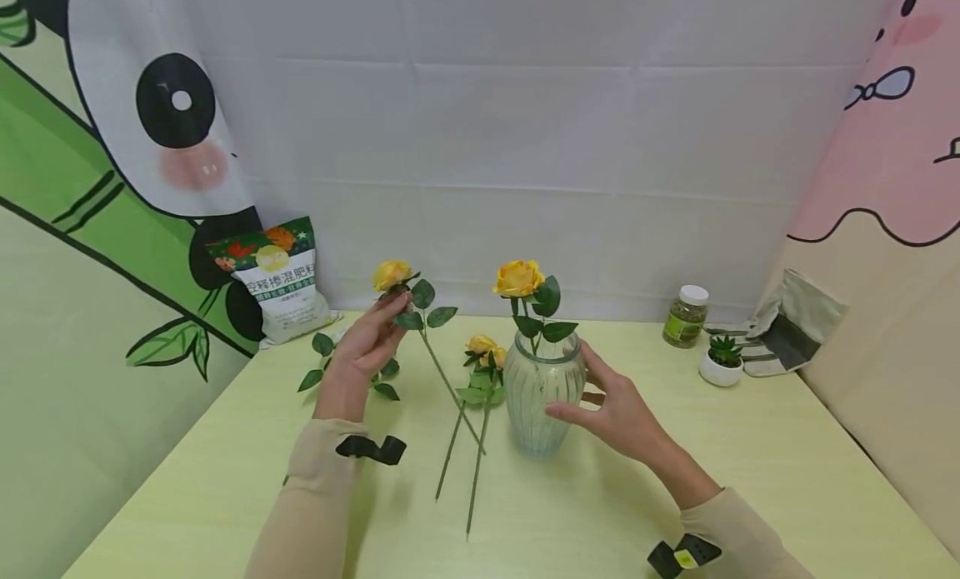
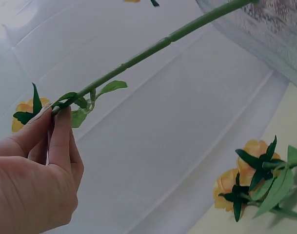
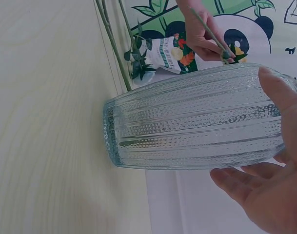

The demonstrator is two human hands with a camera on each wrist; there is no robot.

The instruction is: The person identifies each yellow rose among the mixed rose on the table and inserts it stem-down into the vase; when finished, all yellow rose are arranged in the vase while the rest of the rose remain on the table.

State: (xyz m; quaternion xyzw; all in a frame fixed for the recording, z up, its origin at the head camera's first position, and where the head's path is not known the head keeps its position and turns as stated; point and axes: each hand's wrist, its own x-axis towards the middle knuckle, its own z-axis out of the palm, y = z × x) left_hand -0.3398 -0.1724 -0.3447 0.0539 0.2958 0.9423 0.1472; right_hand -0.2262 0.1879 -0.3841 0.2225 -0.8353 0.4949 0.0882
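My left hand [image 1: 367,346] pinches the green stem of a yellow rose [image 1: 392,275] just below its bloom, as the left wrist view shows. That stem slants down to the right, its lower end beside the vase. A ribbed clear glass vase [image 1: 543,404] stands upright on the table with another yellow rose [image 1: 519,279] in it. My right hand [image 1: 622,416] holds the vase from the right, thumb on the near side and fingers behind. Between the left hand and the vase lie more yellow roses [image 1: 483,350], stems pointing toward me.
Leafy green sprigs [image 1: 322,346] lie behind my left hand, partly hidden by it. A printed fertilizer bag [image 1: 285,287] stands at the back left. At the right are a white-lidded jar [image 1: 685,316], a small potted succulent [image 1: 722,364] and a grey-and-white cloth-like item [image 1: 795,329].
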